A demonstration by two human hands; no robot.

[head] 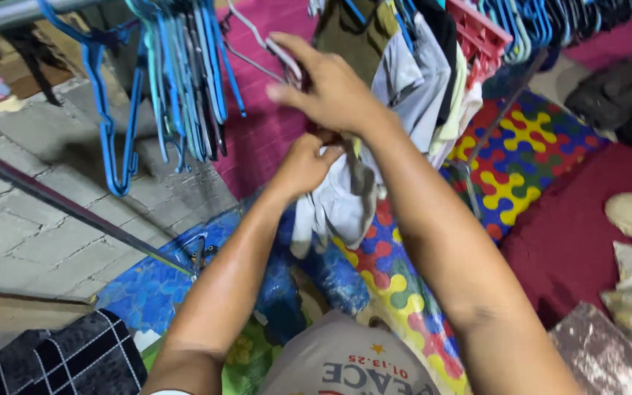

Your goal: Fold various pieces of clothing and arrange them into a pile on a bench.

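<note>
Both forearms up front, left hand (303, 167) clenching pale cloth (338, 208); right hand (330, 91) pinching white hanger (276, 47), blue hangers (184, 80) crowding left, puzzle mat (521, 157) beneath

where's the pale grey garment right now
In the head view the pale grey garment hangs mid-frame, gripped by the left hand just below the right hand, above the colourful puzzle mat.

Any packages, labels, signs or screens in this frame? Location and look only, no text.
No packages, signs or screens.
Printed shirt: bottom centre, on the person's own chest; grey-beige fabric with dark lettering and a small yellow star.
Both hands are on cloth, not on anything labelled: left hand grips a grey garment, right hand above it.
</note>
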